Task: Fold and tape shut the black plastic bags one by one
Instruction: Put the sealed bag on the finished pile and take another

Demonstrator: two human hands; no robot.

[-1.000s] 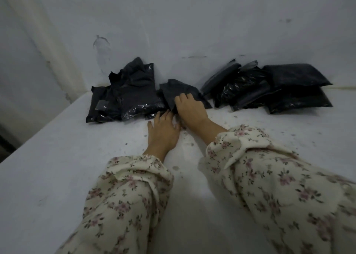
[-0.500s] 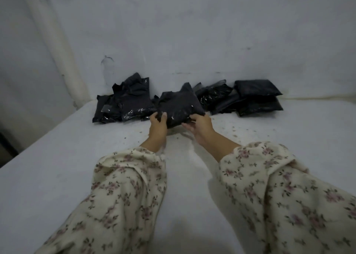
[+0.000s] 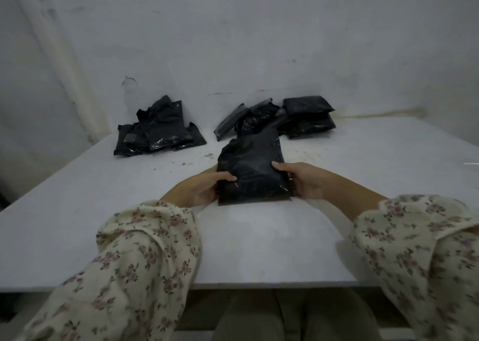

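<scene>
Both hands grip one black plastic bag (image 3: 251, 167): left hand (image 3: 201, 189) and right hand (image 3: 302, 178) thumbs curl over its sides, bag between them.

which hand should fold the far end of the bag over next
Probably the right hand: it grips the black plastic bag farther up its side, nearer the far end, while the left hand holds lower and can pin it.

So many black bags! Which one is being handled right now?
The lone bag nearest the person, gripped at its sides by the left hand and the right hand. The others lie untouched farther back, in a left pile and a right pile.
</scene>
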